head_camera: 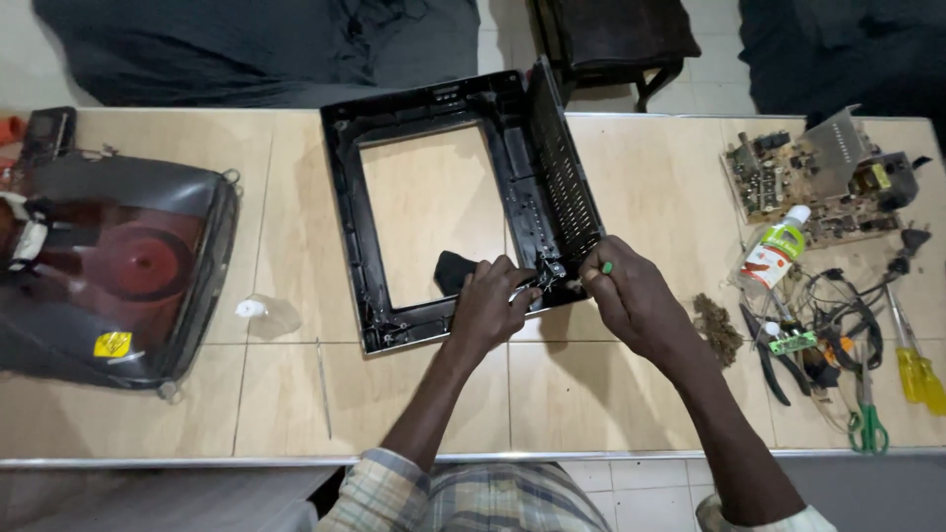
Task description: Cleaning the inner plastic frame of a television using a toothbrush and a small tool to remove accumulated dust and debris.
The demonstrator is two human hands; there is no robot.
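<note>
A black plastic television front frame [347, 212] lies flat on the wooden table, its ribbed side panel [562, 172] standing up on the right. My left hand [490, 305] grips the frame's near right corner beside a black speaker-like part [453, 269]. Just to the right, my right hand [631, 296] is closed around a small green-handled tool [607, 267] whose tip points at the same corner.
A picture tube [118, 281] lies at the left. A circuit board [823, 177], a small bottle [774, 254], pliers [774, 360], yellow screwdrivers [916, 369], scissors [867, 419], wires and a dust clump [717, 327] crowd the right. A thin rod [323, 389] lies near the front edge.
</note>
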